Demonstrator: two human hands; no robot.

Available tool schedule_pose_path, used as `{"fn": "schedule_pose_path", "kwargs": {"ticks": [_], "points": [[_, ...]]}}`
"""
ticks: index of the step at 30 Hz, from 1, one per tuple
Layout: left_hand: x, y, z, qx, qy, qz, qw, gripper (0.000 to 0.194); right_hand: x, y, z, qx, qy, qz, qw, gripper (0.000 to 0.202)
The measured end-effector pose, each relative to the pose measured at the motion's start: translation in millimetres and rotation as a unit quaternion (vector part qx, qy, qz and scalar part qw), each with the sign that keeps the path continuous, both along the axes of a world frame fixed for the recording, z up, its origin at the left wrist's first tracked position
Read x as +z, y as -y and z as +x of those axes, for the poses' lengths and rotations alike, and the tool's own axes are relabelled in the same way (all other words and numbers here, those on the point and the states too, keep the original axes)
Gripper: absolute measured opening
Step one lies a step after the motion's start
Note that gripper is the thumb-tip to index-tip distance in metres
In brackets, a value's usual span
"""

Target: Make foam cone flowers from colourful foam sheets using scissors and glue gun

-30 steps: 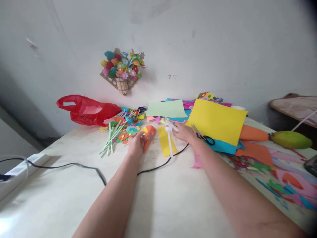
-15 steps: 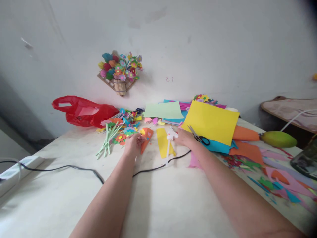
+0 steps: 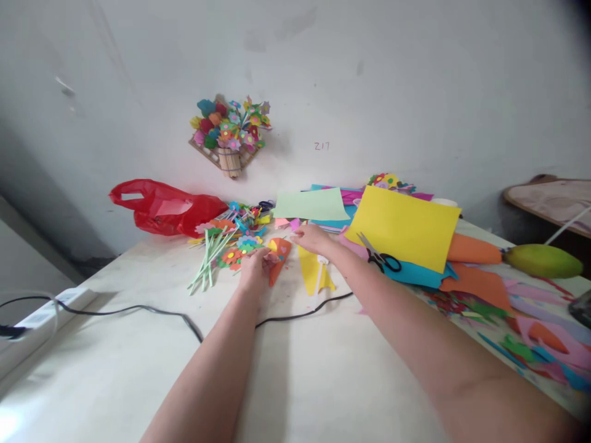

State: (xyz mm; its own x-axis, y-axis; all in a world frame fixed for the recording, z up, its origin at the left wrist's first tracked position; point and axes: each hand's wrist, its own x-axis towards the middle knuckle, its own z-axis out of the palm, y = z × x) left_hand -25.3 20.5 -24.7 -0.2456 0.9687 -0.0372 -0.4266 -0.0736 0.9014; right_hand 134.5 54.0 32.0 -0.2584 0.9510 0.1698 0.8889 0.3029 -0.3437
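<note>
Small orange paper cone [image 3: 279, 253], yellow showing at its wide mouth, little heart-like spots on its side. Mouth points toward the wall, narrow tip toward the person; lies tilted rather than upright.

Room around it: a strip of whitish tabletop [image 3: 270, 369] runs between the forearms, crossed by a thin black cable [image 3: 295, 317]. Left side tight: a bunch of pale green paper stems [image 3: 207, 261] and orange-and-green paper flowers [image 3: 231, 255] sit close by the wrist. Right, just past a narrow gap, a yellow paper strip [image 3: 308, 271] with a white stick-like tool [image 3: 319, 278] on it. Farther right, black-handled metal scissors [image 3: 381, 255] overlap a large yellow sheet [image 3: 406, 224].

Cone sits against the left hand [image 3: 253, 266], at its right side; fingers curled, gripping the cone's near flank. Right hand [image 3: 311, 239] hangs apart from the cone, above the strip's far end, fingers partly bent; cannot tell whether they pinch anything.
</note>
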Motion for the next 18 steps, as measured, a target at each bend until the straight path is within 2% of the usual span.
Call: {"fn": "schedule_pose_path", "kwargs": {"ticks": [3, 6, 11, 18], "points": [[0.9, 1.1, 1.4, 0.003, 0.002, 0.003, 1.000, 0.014, -8.1, -20.5, -20.2, 0.020, -0.044, -0.035, 0.998, 0.029], [-0.2, 1.2, 1.6, 0.000, -0.003, 0.009, 1.000, 0.013, -14.5, -33.4, -33.2, 0.009, -0.079, -0.078, 0.994, 0.027], [-2.4, 0.3, 0.6, -0.013, -0.008, 0.013, 1.000, 0.010, -21.5, -40.7, -35.6, 0.004, -0.107, -0.004, 0.994, 0.022], [-1.1, 0.4, -0.9, -0.012, -0.018, 0.004, 1.000, 0.010, -21.3, -34.8, -23.2, 0.015, -0.090, 0.009, 0.996, 0.025]]}}
